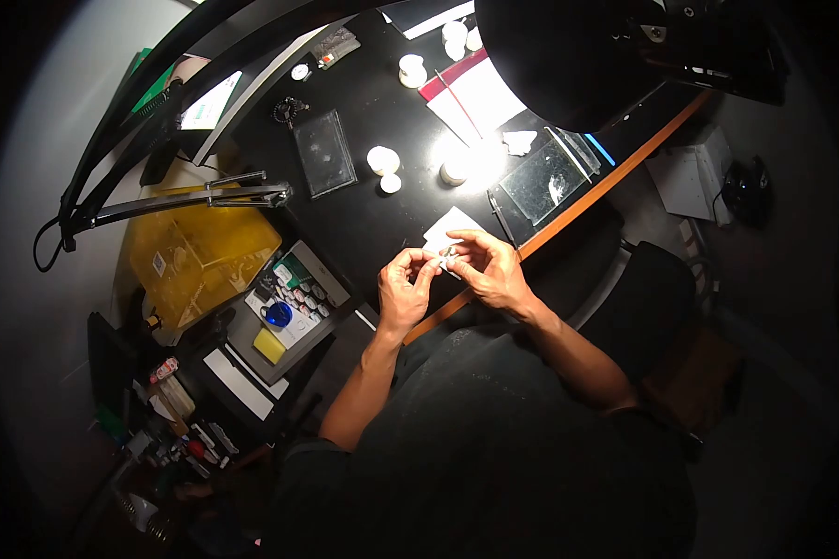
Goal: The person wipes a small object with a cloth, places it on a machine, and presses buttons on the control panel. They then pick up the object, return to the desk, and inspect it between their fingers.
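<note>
Both hands meet in front of my chest, over the desk's orange-brown edge. My left hand [405,291] is closed, thumb and fingers pinched at a small whitish piece [445,260] that is too small to name. From the other side my right hand [492,273] grips the same piece between curled fingers and thumb. Just beyond the fingertips lies a white sheet [450,224] on the black desk. A white-lidded jar [453,173] stands past it in the bright lamp glare.
A glass plate [543,182] lies right of the glare, near the desk edge [615,172]. Small white jars [382,160], a dark flat tray [324,154] and a red-edged folder [475,93] are farther back. An open drawer [294,307] with bottles, a yellow bin [191,247] and a lamp arm [177,210] are left.
</note>
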